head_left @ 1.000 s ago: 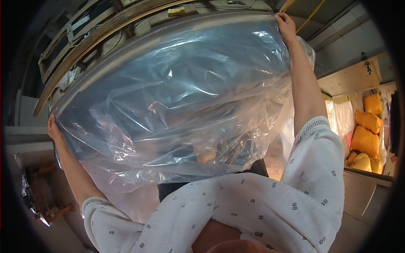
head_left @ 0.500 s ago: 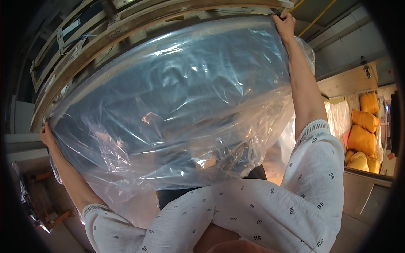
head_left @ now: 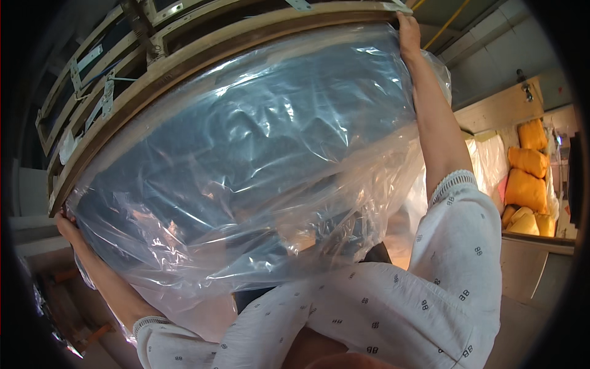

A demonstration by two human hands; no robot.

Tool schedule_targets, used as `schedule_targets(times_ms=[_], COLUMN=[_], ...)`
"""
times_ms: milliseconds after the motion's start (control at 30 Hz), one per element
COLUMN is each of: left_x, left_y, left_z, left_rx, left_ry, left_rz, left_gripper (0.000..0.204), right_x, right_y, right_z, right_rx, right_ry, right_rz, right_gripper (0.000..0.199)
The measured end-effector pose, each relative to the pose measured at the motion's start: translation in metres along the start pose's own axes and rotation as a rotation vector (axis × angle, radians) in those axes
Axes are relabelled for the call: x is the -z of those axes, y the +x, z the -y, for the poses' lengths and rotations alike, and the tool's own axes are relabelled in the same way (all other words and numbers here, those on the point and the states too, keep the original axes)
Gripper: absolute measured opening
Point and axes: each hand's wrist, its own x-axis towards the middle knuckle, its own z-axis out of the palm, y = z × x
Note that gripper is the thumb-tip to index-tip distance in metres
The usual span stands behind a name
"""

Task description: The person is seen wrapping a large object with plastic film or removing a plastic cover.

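We see a wooden frame (head_left: 203, 49) arching overhead, a clear plastic bag (head_left: 246, 172) stretched just under it, veiling something dark we cannot identify. Yellow sacks (head_left: 528, 178) sit far right. Our arms spread wide: the right hand (head_left: 408, 34) pinches the bag's top corner, the left hand (head_left: 67, 226) grips its lower edge, fingers partly hidden

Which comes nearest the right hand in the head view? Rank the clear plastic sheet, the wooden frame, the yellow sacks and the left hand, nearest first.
From the right hand:
1. Clear plastic sheet, gripped at its upper right corner.
2. Wooden frame, just above and left; nearly as near as the sheet.
3. Yellow sacks, lower right, on a shelf.
4. Left hand, at the sheet's lower left corner.
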Motion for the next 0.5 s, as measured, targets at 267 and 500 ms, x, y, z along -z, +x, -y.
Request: schedule_targets(times_ms=[267,500], left_x=[0.057,0.281], left_y=[-0.039,-0.040], left_z=[-0.099,-0.078], left_rx=[-0.364,-0.117], left_ry=[0.298,1.152], left_rz=[0.282,-0.264], left_gripper=[0.033,0.044], right_x=[0.100,0.123], right_y=[-0.041,-0.146], right_z=[0.041,0.166], right_rx=[0.503,-0.155], right_ry=[-0.769,0.401], right_rz=[0.372,1.093], right_gripper=[0.039,0.023])
